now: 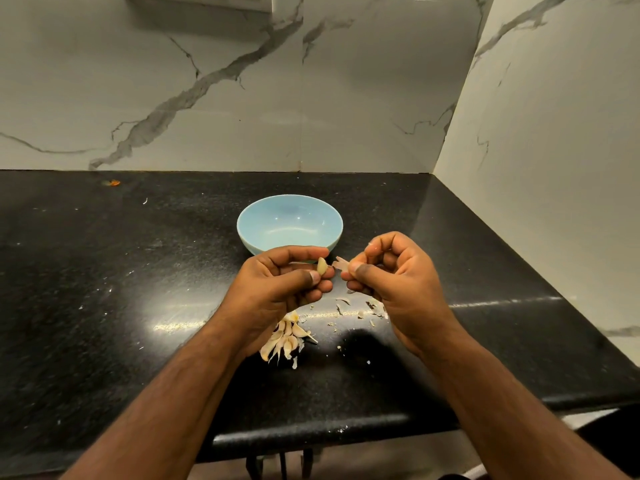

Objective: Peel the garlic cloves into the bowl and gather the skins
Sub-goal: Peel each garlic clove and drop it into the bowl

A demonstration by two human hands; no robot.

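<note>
Pale clove [322, 265] pinched in left hand [277, 285] fingertips | right hand [388, 275] pinches skin [341, 263] | bowl [263, 233] behind

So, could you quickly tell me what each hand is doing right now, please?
Left hand: closed, pinching a garlic clove.
Right hand: closed, pinching a strip of skin.

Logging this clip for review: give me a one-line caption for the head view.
Left hand pinches a garlic clove, right hand pulls skin away before an empty blue bowl.
</note>
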